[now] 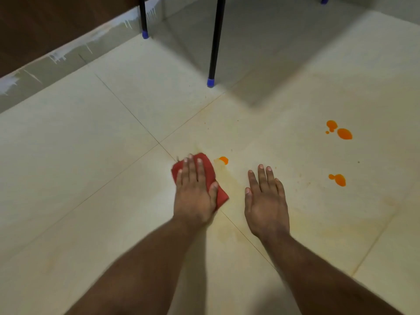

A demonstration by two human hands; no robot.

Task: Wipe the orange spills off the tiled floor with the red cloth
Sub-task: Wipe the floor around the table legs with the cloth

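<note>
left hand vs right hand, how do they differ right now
The left hand presses flat on the red cloth; the right hand has nothing under it but bare tile. The left hand lies nearest the small orange spot; the right hand lies nearer the orange spill on the right. Both are palm down with straight fingers.
</note>
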